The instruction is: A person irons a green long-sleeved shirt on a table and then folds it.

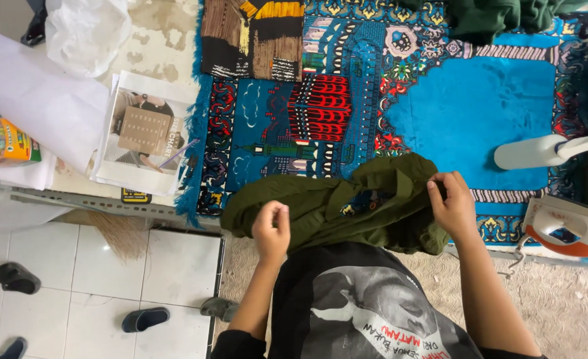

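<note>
- Your left hand is pinched shut on the near edge of an olive-green garment, fingertips gathered around a fold of the cloth.
- Your right hand grips the same garment at its right end, fingers curled over the bunched fabric and thumb tucked behind it.
- The garment hangs crumpled between your 2 hands, just above the near edge of a patterned blue prayer rug that covers the work surface (part of the cloth rests on the rug, the rest sags toward your black printed T-shirt).
- An orange-and-white clothes iron sits at the rug's right near corner, well apart from your right hand.
- A white spray bottle lies on its side on the plain blue field of the rug, beyond your right hand.
- A dark green cloth lies at the rug's far edge, and a black-and-brown patterned cloth at its far left corner.
- Left of the rug lies a printed sheet with a pencil, next to white paper and a small colourful box.
- Below on the white tiled floor lie several dark sandals.
</note>
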